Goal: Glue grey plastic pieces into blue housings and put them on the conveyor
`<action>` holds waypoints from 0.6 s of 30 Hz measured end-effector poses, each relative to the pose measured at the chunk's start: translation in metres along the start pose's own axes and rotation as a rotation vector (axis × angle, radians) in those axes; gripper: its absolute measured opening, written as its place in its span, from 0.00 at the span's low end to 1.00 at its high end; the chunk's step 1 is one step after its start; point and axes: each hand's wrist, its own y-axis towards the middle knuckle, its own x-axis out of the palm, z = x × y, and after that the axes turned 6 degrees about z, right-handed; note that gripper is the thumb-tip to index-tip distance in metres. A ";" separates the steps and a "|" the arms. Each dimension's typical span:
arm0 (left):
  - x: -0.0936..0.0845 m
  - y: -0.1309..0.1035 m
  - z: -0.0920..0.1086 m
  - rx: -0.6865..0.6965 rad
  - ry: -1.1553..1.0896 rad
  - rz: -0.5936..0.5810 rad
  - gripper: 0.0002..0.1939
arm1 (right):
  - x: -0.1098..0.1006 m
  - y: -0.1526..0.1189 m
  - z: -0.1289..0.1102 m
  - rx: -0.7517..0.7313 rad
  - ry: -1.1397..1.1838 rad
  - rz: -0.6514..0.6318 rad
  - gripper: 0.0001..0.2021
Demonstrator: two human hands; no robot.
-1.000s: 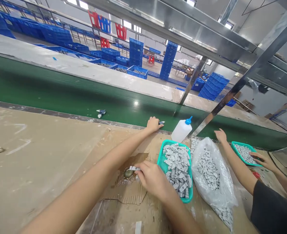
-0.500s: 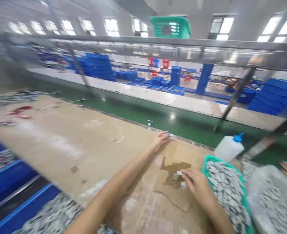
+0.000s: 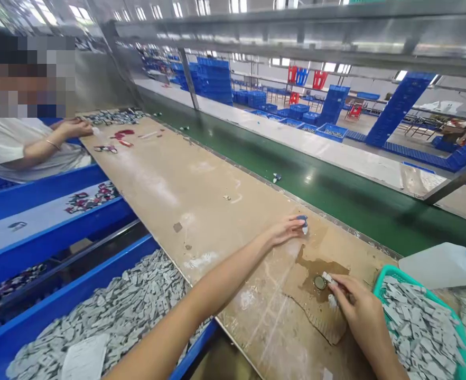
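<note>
My left hand [image 3: 287,230] reaches out over the worktable and pinches a small blue-and-white piece [image 3: 303,220] near the far edge. Closer in, my right hand [image 3: 357,301] has thumb and fingers closed on a small pale grey plastic piece [image 3: 327,276]. That piece is right at a small round dish [image 3: 319,283], which sits on a wet dark patch of cardboard [image 3: 306,266]. Whether piece and dish touch, I cannot tell. A white scrap [image 3: 332,301] lies just below the dish. Beside my right wrist stands a green basket [image 3: 379,277] full of similar grey pieces.
A white bottle with a blue cap [image 3: 435,264] is behind the basket. Blue bins [image 3: 138,248] of grey parts line the table's near side. Beyond the far edge runs a green conveyor belt [image 3: 252,163]. Another person [image 3: 30,142] works at the far left end.
The view has swung left and down, bringing the other person into sight. My left hand has drawn back from the table's far edge with the blue-and-white piece; my right hand stays by the dish.
</note>
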 end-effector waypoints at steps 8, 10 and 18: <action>0.000 0.013 -0.001 -0.042 -0.102 0.015 0.11 | -0.008 0.001 -0.014 0.195 -0.039 -0.106 0.17; -0.001 0.015 -0.001 -0.052 -0.130 0.018 0.09 | -0.008 0.002 -0.017 0.182 -0.056 -0.113 0.14; -0.001 0.012 0.002 -0.030 -0.114 -0.030 0.12 | -0.009 0.004 -0.027 -0.054 -0.192 -0.082 0.09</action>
